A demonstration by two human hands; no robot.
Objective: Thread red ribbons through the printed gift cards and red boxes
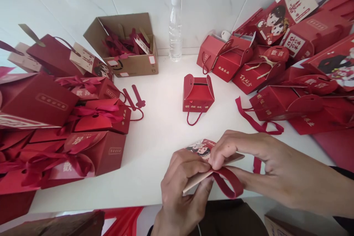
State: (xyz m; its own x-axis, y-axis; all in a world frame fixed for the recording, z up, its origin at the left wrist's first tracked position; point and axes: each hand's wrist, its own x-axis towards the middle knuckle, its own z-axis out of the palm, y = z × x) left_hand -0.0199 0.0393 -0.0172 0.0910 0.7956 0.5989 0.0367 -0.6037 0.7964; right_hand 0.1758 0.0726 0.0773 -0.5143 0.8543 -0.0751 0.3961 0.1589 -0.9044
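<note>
Near the table's front edge, my left hand (184,188) pinches a small printed paper box (200,149) with cartoon figures on its red panel and a cream edge. My right hand (249,158) is closed at the top of the same box, thumb and fingers at its upper edge. From between the fingers a dark red strap (228,184) loops out toward me. Much of the box is hidden by my hands. A short red ribbon end (257,165) shows behind my right wrist. Beyond my hands stands a small red gift box (198,96) with a cord handle.
Red gift boxes with ribbons (99,118) are piled at left, and more red boxes (265,99) at right. A cardboard carton (135,64) of red straps and a water bottle (175,29) stand by the wall. Two loose straps (135,96) and a ribbon (249,116) lie on the white table (157,125).
</note>
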